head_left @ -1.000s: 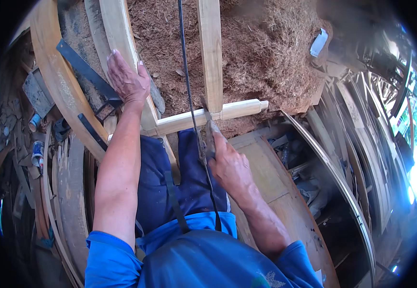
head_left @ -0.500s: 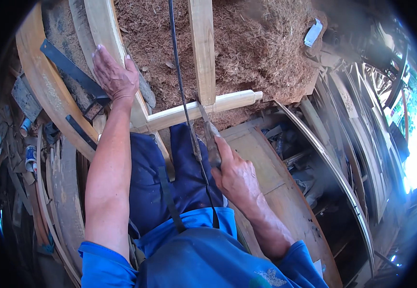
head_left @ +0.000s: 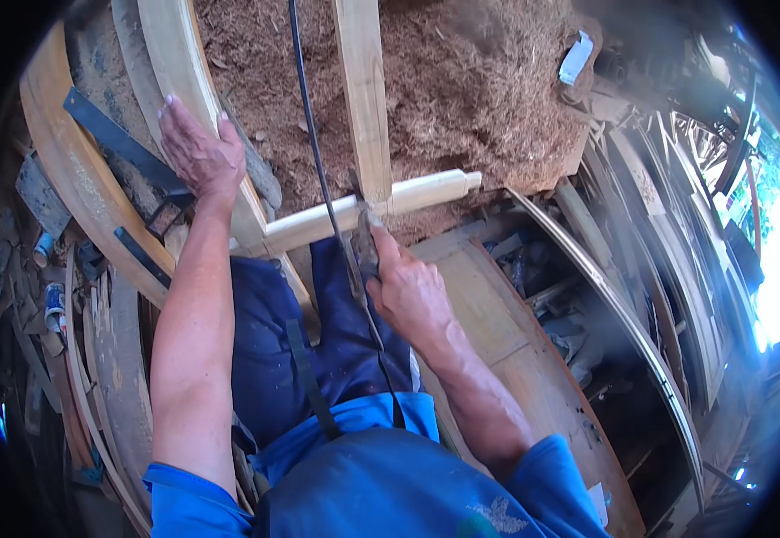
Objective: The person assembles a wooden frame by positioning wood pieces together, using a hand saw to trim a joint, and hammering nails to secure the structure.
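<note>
The right hand (head_left: 417,296) has moved nearer the crosspiece (head_left: 421,194).

A pale wooden crosspiece (head_left: 424,193) (right end narrowed) meets a beam (head_left: 363,99), a hand tool (head_left: 366,242) near their junction.

This is a woodworking workshop: wood shavings (head_left: 475,108) lie heaped, long wooden strips (head_left: 681,269) crowd the right side, and a flat-bladed tool (head_left: 119,139) lies left.
</note>
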### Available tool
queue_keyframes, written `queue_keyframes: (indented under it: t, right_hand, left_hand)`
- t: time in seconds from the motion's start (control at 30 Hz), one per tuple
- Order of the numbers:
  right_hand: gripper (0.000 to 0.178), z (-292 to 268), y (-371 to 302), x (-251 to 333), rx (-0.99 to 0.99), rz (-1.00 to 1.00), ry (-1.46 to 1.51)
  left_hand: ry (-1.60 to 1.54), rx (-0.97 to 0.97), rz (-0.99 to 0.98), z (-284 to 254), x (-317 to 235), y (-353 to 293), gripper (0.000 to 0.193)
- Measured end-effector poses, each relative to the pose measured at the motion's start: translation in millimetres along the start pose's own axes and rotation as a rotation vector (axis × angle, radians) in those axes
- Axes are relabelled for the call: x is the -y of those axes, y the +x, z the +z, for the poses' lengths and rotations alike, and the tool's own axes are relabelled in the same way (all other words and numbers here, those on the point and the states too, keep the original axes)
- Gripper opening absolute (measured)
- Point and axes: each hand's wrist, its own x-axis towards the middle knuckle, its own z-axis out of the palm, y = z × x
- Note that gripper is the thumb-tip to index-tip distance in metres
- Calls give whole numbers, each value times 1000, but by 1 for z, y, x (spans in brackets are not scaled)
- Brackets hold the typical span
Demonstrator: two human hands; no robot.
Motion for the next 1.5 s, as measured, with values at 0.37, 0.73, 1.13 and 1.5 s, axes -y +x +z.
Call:
queue_keyframes:
  t: [0.37,0.73,1.13,1.5]
  right_hand:
    - [78,-25,-61,-1,62,-23,-20]
    - [78,-6,-28,-23,-8,-54,-31]
    - [78,-12,-38,-11,61,47,-20]
    - [77,-76,-208,-5,51,9,-29]
  left_hand:
    - [21,-38,19,4,5,11,85]
    - [-10,0,23,0,6,5,85]
    - [53,-9,16,-1,-6,5,83]
    - [40,-15,19,1,-9,8,81]
